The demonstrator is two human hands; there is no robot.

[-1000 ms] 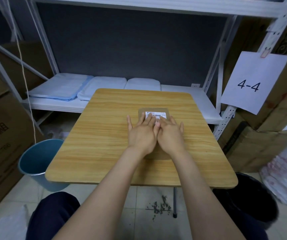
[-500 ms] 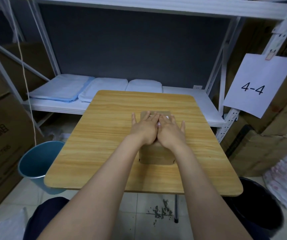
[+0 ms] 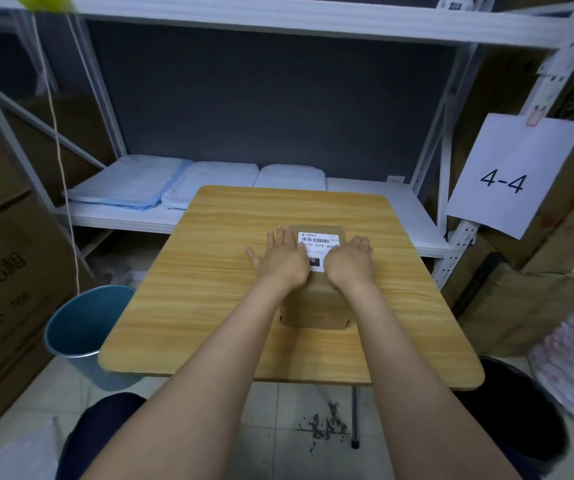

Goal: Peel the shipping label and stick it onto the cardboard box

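A small brown cardboard box (image 3: 316,304) stands on the wooden table (image 3: 209,271), near its middle. A white shipping label (image 3: 318,245) with a barcode lies flat on the box's top face. My left hand (image 3: 280,259) rests flat on the left part of the top, fingers spread, covering the label's left edge. My right hand (image 3: 349,261) lies on the right part of the top, fingers slightly curled over the right edge. The label's middle strip shows between the two hands.
A blue bin (image 3: 84,330) stands on the floor left of the table, a black bin (image 3: 521,410) at the right. Behind the table a white shelf (image 3: 365,199) holds folded blue pads (image 3: 129,183). Cardboard boxes flank both sides; a "4-4" sheet (image 3: 507,174) hangs right.
Both hands lay together over the label's middle; they have now slid apart to the left and right sides of the box top, uncovering the label.
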